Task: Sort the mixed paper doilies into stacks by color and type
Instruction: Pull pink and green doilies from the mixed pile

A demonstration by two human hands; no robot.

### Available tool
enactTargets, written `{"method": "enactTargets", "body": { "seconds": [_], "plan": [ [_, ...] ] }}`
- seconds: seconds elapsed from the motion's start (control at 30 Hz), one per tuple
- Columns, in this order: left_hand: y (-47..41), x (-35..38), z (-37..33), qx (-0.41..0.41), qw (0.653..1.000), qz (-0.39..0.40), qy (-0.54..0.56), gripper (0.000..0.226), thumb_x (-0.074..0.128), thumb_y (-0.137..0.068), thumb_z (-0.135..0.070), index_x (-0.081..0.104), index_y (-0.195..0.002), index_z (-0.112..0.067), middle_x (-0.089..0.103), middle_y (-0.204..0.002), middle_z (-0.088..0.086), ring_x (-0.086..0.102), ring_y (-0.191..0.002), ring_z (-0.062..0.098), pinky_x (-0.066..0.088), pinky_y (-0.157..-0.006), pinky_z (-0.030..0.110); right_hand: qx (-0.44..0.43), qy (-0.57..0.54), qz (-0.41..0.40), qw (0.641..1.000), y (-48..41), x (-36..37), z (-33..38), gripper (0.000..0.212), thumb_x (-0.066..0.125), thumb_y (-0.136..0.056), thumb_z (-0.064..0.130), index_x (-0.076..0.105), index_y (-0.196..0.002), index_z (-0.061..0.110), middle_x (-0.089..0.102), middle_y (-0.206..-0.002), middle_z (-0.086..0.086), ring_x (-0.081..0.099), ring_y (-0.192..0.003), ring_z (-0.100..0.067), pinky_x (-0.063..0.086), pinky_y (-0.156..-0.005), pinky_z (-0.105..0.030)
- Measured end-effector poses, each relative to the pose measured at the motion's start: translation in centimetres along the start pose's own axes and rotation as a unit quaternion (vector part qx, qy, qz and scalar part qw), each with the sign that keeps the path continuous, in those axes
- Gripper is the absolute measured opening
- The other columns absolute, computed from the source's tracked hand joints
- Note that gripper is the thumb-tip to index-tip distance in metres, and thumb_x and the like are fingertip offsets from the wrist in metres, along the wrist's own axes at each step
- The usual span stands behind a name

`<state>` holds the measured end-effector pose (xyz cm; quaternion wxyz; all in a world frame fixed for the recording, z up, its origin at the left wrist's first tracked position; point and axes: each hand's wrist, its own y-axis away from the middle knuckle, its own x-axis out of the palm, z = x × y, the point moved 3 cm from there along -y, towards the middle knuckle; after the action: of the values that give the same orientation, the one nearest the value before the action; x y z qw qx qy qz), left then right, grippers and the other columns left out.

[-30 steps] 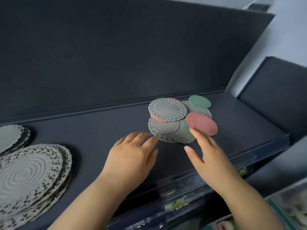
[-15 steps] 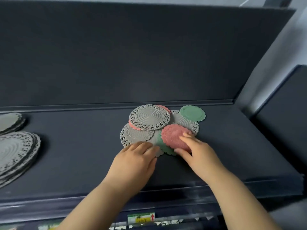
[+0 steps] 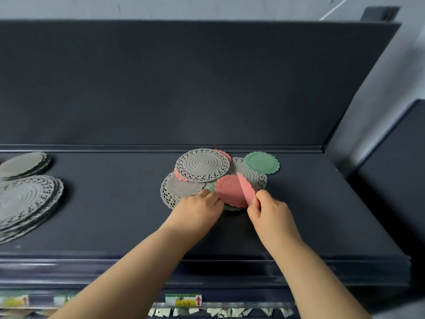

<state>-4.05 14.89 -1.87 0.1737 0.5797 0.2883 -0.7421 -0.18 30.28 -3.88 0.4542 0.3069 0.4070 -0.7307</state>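
So the mixed pile of round paper doilies (image 3: 202, 166) is sitting on the dark flat shelf (image 3: 110, 203), with its near edge right under the fingertips. Counting what's showing: three pink scalloped ones, two green ones (one mostly buried) and at least three greyish-white lacy ones. The overlaps are hiding the rest.

The right hand (image 3: 268, 211) is pinching the top pink ribbed doily (image 3: 247, 192) between thumb and fingers, and it's standing up on edge just past the thumb. Half a second ago it was lying flat under those fingers. Now a second pink doily (image 3: 230, 191) is showing beneath it.

The left hand (image 3: 197, 210) is still pressing on the pile's near edge, fingers together and fairly flat. Well off to the left of those fingers, two sorted stacks are sitting on the same shelf: a big lacy grey stack (image 3: 25, 201) and a plain scalloped grey stack (image 3: 25, 163) behind it.
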Motion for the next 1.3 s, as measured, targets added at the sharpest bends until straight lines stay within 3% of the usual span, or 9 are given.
{"method": "enactTargets", "body": {
  "seconds": [0.1,0.2,0.43,0.57,0.73,0.9,1.03,1.2,1.3],
  "plan": [
    [0.0,-0.9,0.3,-0.002,0.999,-0.032,0.001,0.018,0.071,-0.053,0.004,0.064,-0.067,-0.005,0.061,-0.067,0.007,0.06,-0.057,0.025,0.04,-0.027,0.026,-0.002,-0.009,-0.004,1.0,0.1,0.1,-0.1,0.017,0.049,-0.086,0.011,0.04,-0.072,0.014,0.044,-0.059,-0.003,0.039,-0.052,-0.024,0.022,-0.047,-0.028],
    [0.2,-1.5,1.9,-0.034,0.998,-0.051,0.001,0.034,0.074,-0.043,0.011,0.061,-0.069,-0.006,0.06,-0.07,0.007,0.06,-0.058,0.024,0.036,-0.026,0.023,0.001,-0.034,-0.025,0.999,0.3,-0.3,-0.3,0.018,0.052,-0.083,0.009,0.04,-0.071,0.014,0.045,-0.058,-0.005,0.038,-0.05,-0.025,0.021,-0.045,-0.028],
    [3.0,-2.3,5.4,-0.171,0.977,-0.114,0.055,0.034,0.064,-0.064,0.014,0.066,-0.091,-0.006,0.06,-0.082,0.008,0.059,-0.069,0.031,0.05,-0.043,0.039,-0.062,-0.101,-0.057,0.991,0.5,-0.1,2.4,0.01,0.054,-0.085,0.007,0.045,-0.079,0.006,0.047,-0.055,-0.007,0.041,-0.044,-0.024,0.028,-0.037,-0.029],
    [5.2,-2.5,5.7,-0.192,0.96,-0.161,0.126,0.028,0.065,-0.067,0.012,0.071,-0.09,-0.004,0.06,-0.087,0.012,0.058,-0.057,0.03,0.051,-0.043,0.038,-0.081,-0.141,-0.072,0.984,0.0,0.6,4.9,0.008,0.051,-0.085,0.002,0.045,-0.081,0.004,0.045,-0.061,-0.007,0.033,-0.044,-0.018,0.017,-0.038,-0.02],
    [7.1,-2.2,7.0,-0.176,0.951,-0.171,0.188,0.022,0.057,-0.07,-0.002,0.072,-0.086,-0.006,0.058,-0.091,0.009,0.064,-0.068,0.027,0.055,-0.059,0.034,-0.071,-0.176,-0.049,0.981,-1.1,2.2,7.5,0.009,0.052,-0.081,-0.005,0.051,-0.089,0.0,0.043,-0.055,0.004,0.036,-0.046,-0.009,0.022,-0.045,-0.029],
    [9.1,-2.1,9.9,-0.178,0.949,-0.17,0.195,0.02,0.066,-0.067,-0.012,0.071,-0.087,-0.009,0.062,-0.099,0.005,0.065,-0.073,0.022,0.053,-0.062,0.027,-0.088,-0.18,-0.007,0.98,-1.6,4.3,11.3,0.029,0.045,-0.088,0.004,0.056,-0.111,0.016,0.056,-0.069,-0.005,0.048,-0.061,-0.022,0.026,-0.052,-0.025],
    [11.5,-2.7,13.7,-0.167,0.951,-0.198,0.168,0.022,0.066,-0.069,-0.013,0.072,-0.089,-0.007,0.068,-0.098,0.005,0.068,-0.087,0.02,0.055,-0.073,0.029,-0.076,-0.176,-0.015,0.981,-2.2,6.1,15.3,0.03,0.042,-0.09,0.011,0.057,-0.109,0.029,0.054,-0.075,0.011,0.044,-0.065,-0.009,0.032,-0.055,-0.011],
    [16.1,-3.5,20.6,-0.172,0.943,-0.245,0.144,0.022,0.065,-0.073,-0.011,0.072,-0.093,-0.004,0.069,-0.098,0.007,0.065,-0.098,0.023,0.052,-0.083,0.032,-0.086,-0.187,-0.009,0.978,-2.4,9.8,21.9,0.035,0.039,-0.092,0.013,0.054,-0.121,0.027,0.065,-0.097,-0.001,0.048,-0.076,-0.01,0.031,-0.063,-0.017],
    [19.4,-3.6,25.4,-0.196,0.933,-0.271,0.13,0.021,0.065,-0.073,-0.01,0.073,-0.092,-0.004,0.069,-0.098,0.008,0.065,-0.098,0.023,0.052,-0.081,0.032,-0.08,-0.191,-0.008,0.978,-2.3,12.4,25.8,0.038,0.039,-0.094,0.016,0.048,-0.129,0.029,0.065,-0.102,-0.002,0.046,-0.076,-0.004,0.029,-0.064,-0.011]
  ]
}}
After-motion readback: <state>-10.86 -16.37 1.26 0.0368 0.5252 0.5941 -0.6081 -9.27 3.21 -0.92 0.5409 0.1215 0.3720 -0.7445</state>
